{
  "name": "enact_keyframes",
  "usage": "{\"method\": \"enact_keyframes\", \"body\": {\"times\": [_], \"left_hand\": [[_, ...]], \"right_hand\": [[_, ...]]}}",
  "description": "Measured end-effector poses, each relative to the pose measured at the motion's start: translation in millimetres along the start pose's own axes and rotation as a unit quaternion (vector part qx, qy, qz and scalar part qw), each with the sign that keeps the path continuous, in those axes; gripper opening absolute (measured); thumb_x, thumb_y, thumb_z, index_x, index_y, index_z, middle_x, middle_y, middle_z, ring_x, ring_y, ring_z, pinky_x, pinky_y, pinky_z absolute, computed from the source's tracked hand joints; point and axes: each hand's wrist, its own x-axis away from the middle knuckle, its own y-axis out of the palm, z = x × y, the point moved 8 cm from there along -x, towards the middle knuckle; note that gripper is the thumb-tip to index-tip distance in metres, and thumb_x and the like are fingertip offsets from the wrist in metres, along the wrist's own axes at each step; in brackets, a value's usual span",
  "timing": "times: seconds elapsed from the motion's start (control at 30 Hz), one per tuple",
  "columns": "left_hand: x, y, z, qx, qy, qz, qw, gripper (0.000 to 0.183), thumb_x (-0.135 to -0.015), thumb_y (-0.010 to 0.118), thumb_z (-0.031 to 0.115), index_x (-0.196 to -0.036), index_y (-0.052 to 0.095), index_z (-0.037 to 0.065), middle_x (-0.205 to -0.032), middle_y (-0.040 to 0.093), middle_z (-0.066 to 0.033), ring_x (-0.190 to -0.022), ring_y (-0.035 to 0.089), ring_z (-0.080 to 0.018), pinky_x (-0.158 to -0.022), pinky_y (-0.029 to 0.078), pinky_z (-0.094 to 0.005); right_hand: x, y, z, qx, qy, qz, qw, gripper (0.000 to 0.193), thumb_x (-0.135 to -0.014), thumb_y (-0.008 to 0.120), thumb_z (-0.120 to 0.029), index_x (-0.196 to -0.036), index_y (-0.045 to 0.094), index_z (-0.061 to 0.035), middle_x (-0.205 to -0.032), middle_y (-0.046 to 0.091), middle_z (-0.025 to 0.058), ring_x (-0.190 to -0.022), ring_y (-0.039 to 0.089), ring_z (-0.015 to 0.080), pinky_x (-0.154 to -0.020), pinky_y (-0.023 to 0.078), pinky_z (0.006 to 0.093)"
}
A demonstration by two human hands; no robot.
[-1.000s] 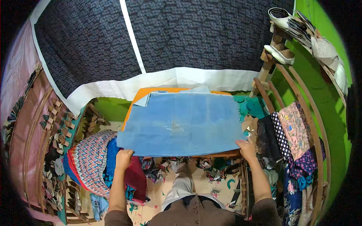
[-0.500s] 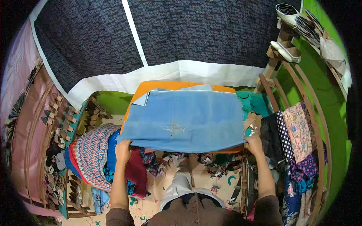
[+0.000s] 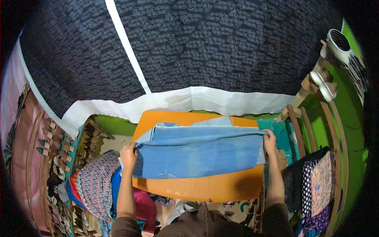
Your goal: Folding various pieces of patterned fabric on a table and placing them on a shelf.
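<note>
A light blue denim cloth (image 3: 197, 154) lies across an orange tabletop (image 3: 197, 189), its upper layer lifted into a ridge near the far edge. At the ridge's left end my left hand (image 3: 129, 155) is closed on the cloth. My right hand (image 3: 270, 141) pinches the right end, a little farther from me. Under and behind the cloth, smaller pale blue pieces (image 3: 215, 121) show. The near part of the tabletop is bare orange.
A dark patterned curtain with a white border (image 3: 189, 98) hangs behind the table. Left are zigzag-patterned fabric (image 3: 98, 181) and racks of wooden shoe forms (image 3: 65, 158). On the right, folded fabrics (image 3: 321, 181) hang over a wooden rail, with a white shoe (image 3: 323, 87) above.
Both hands have moved away from me, carrying the cloth's near edge toward the far side. The cloth now covers a narrower strip and the near tabletop shows. The view has also shifted.
</note>
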Motion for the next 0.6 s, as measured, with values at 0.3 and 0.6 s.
{"method": "enact_keyframes", "body": {"times": [0.3, 0.6], "left_hand": [[-104, 116, -19, -0.063, -0.082, -0.106, 0.989, 0.030, -0.073, 0.060, 0.015, -0.102, 0.058, 0.010, -0.098, 0.058, -0.0104, -0.096, 0.052, -0.0289, -0.084, 0.036, -0.0491], [-5, 139, 181, 0.041, 0.127, -0.153, 0.979, 0.051, -0.085, 0.047, 0.037, -0.129, 0.041, 0.012, -0.136, 0.035, -0.0133, -0.125, 0.033, -0.0308, -0.102, 0.022, -0.0518]], "right_hand": [[-80, 113, 38, 0.217, 0.081, 0.038, 0.972, 0.021, -0.078, 0.056, -0.010, -0.098, 0.059, -0.0044, -0.097, 0.060, 0.0152, -0.089, 0.055, 0.0351, -0.079, 0.044, 0.0393], [90, 285, -170, 0.134, -0.143, -0.254, 0.947, 0.046, -0.081, 0.055, -0.023, -0.122, 0.046, -0.0071, -0.131, 0.038, 0.0187, -0.121, 0.034, 0.0359, -0.097, 0.024, 0.0582]]}}
